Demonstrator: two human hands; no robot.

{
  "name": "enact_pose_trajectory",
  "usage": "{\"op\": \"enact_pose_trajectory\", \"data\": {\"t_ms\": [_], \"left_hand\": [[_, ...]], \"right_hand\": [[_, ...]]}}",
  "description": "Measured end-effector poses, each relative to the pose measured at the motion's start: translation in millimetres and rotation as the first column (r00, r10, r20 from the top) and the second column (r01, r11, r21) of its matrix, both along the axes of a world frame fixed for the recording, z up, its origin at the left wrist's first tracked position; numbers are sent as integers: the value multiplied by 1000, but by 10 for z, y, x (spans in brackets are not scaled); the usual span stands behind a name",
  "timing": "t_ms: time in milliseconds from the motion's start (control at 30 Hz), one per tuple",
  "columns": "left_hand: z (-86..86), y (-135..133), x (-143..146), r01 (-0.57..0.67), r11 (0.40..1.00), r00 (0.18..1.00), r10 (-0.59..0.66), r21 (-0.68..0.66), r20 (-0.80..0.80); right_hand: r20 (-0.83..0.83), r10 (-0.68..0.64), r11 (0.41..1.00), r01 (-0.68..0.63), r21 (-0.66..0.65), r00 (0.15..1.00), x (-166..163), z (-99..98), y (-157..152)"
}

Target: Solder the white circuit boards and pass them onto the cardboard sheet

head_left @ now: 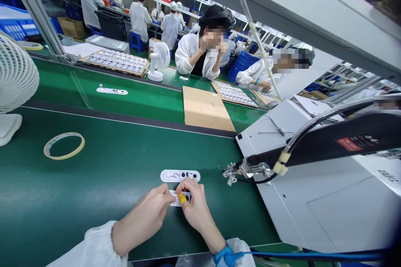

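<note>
Pinching the small white board [180,198] between our left hand [147,215] and right hand [196,204], we could slip, probably knocking the second board [180,175] just beyond.

Electronics factory assy line: green conveyor belt [94,91], white-coated workers [139,16].

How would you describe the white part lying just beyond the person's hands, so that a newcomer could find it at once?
Start at the green mat nearest the camera. Just beyond the left hand and right hand lies a long white oval part, flat and untouched. Unlike the similar piece pinched between the hands, it lies free, and it is far closer than the white strip on the belt.
</note>
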State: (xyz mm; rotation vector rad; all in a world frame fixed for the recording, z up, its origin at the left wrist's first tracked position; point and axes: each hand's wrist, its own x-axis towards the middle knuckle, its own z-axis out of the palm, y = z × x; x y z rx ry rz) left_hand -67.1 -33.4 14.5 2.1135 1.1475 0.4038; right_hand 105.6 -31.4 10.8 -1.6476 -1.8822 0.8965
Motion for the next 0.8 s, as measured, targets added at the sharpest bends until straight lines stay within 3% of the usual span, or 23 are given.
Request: {"op": "enact_pose_trajectory", "data": {"t_ms": [100,233,567,800], "left_hand": [[3,11,-91,-115,981,964,148,-157,219],[-80,-11,-75,-209,959,904,265,-194,336],[-308,-96,50,-252,968,879,235,-15,414],[-291,-105,33,-273,962,891,246,18,382]], "right_hand": [[-23,89,996,-89,11,996,12,51,-9],[-46,124,992,-123,25,991,27,81,-16],[-81,85,994,-79,71,993,48,-3,-28],[-77,89,991,-81,108,993,41,-38,-38]]}}
